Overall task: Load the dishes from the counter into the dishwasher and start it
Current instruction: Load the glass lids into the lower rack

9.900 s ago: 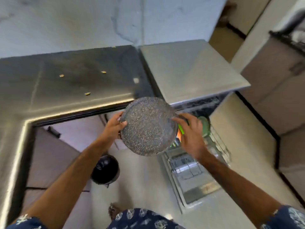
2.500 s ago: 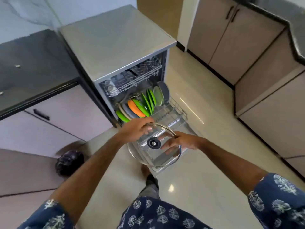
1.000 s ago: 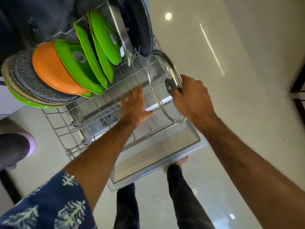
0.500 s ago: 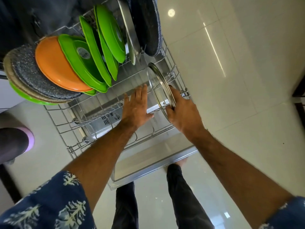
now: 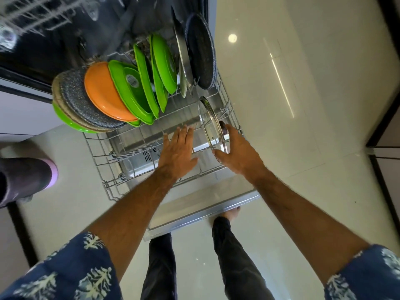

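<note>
The glass lid (image 5: pixel 213 126) stands on edge in the pulled-out lower rack (image 5: pixel 101 161) of the dishwasher, its metal rim running away from the person and its dark knob (image 5: pixel 223 126) facing the right hand (image 5: pixel 238 152). That hand cups the lid's near end, thumb against the lower rim and fingers reaching up along the knob side, loosely curved round it. Just to the left of the lid, the left hand (image 5: pixel 176 151) lies flat and open over the rack wires, fingers straight and together, gripping nothing; whether the palm presses the wires or hangs just above them cannot be told. Beyond the left hand's fingertips, a row of dishes leans in the rack: an orange plate (image 5: pixel 104 94), several green plates (image 5: pixel 142 83) and a speckled grey plate (image 5: pixel 80 98) at the far left end. Beyond the right hand, past the lid, a steel plate (image 5: pixel 183 68) and a dark speckled pan (image 5: pixel 201 55) stand upright. The open dishwasher door (image 5: pixel 201 206) lies under both forearms, near the person's legs, and a dark bin (image 5: pixel 23 180) sits on the floor well to the left of the left arm.
</note>
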`<state>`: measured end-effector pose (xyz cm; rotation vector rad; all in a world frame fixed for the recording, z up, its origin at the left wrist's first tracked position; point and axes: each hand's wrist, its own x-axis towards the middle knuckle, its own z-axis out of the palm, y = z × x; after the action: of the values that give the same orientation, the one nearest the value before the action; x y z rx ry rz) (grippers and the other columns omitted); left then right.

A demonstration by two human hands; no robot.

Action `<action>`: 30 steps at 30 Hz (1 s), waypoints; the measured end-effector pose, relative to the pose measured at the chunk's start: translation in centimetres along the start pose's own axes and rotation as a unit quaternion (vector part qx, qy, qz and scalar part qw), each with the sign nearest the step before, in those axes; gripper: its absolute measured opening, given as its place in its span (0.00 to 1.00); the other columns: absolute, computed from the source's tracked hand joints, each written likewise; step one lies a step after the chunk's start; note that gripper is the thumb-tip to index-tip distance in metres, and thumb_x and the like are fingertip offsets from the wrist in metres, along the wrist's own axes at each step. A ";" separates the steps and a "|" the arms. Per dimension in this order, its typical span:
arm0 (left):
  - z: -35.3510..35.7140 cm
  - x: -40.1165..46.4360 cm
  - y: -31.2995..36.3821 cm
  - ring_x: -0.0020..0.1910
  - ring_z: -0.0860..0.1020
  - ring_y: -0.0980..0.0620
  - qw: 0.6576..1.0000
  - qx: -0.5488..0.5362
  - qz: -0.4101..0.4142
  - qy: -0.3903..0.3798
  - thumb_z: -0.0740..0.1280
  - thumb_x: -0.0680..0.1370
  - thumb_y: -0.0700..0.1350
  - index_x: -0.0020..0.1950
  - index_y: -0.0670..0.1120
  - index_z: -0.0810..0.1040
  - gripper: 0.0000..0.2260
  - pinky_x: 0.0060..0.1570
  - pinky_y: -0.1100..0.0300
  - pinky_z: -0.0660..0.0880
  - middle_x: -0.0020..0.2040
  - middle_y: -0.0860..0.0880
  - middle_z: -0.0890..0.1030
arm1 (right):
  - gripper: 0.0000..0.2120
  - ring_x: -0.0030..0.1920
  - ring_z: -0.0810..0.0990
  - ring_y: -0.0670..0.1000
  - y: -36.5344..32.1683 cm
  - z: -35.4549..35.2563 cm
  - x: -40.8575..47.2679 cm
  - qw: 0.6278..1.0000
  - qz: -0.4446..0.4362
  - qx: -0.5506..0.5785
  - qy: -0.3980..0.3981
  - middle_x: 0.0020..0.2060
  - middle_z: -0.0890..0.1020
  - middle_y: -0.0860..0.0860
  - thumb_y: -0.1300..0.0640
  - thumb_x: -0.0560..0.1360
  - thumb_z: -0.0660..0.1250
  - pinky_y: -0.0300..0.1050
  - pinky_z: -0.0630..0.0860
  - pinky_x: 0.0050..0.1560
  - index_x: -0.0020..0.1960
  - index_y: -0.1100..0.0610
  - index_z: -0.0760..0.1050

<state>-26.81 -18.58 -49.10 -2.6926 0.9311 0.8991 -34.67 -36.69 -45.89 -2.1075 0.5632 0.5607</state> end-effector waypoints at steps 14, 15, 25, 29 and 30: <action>-13.0 -27.0 -0.6 0.81 0.51 0.40 0.986 -0.021 -0.078 0.143 0.54 0.80 0.66 0.81 0.43 0.52 0.38 0.76 0.35 0.51 0.81 0.40 0.52 | 0.43 0.79 0.49 0.61 -16.0 -3.9 -18.3 0.909 -0.234 -0.345 -0.020 0.80 0.49 0.59 0.37 0.78 0.62 0.61 0.52 0.77 0.81 0.56 0.45; -13.2 -29.4 -1.1 0.80 0.52 0.39 0.984 -0.025 -0.088 0.155 0.54 0.80 0.67 0.81 0.43 0.53 0.38 0.75 0.35 0.53 0.81 0.39 0.53 | 0.43 0.79 0.49 0.60 -17.3 -3.5 -19.7 0.902 -0.248 -0.353 -0.023 0.80 0.49 0.58 0.37 0.77 0.61 0.61 0.51 0.77 0.81 0.56 0.45; -10.5 -56.0 -11.0 0.81 0.47 0.38 0.937 -0.075 -0.254 0.230 0.43 0.79 0.68 0.82 0.44 0.49 0.39 0.76 0.36 0.49 0.82 0.39 0.49 | 0.42 0.79 0.54 0.60 -34.9 6.9 -34.0 0.794 -0.426 -0.433 -0.009 0.80 0.53 0.57 0.36 0.76 0.62 0.63 0.53 0.76 0.81 0.56 0.51; -8.3 -67.2 -16.2 0.81 0.48 0.38 0.901 -0.084 -0.337 0.260 0.45 0.79 0.68 0.82 0.43 0.52 0.39 0.76 0.35 0.48 0.82 0.39 0.51 | 0.41 0.77 0.59 0.61 -42.4 13.6 -40.0 0.742 -0.503 -0.442 0.005 0.79 0.57 0.58 0.37 0.76 0.61 0.65 0.58 0.74 0.80 0.56 0.53; -7.8 -69.9 -17.4 0.81 0.48 0.38 0.891 -0.086 -0.356 0.266 0.44 0.79 0.68 0.82 0.44 0.51 0.39 0.77 0.36 0.47 0.82 0.40 0.50 | 0.40 0.77 0.59 0.61 -44.2 15.4 -41.5 0.730 -0.517 -0.447 0.005 0.78 0.58 0.58 0.36 0.76 0.60 0.65 0.59 0.74 0.80 0.56 0.53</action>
<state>-56.30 28.53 -2.63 -3.1051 -0.1510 0.0846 -45.19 7.17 -2.62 -2.8202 -1.1258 0.1161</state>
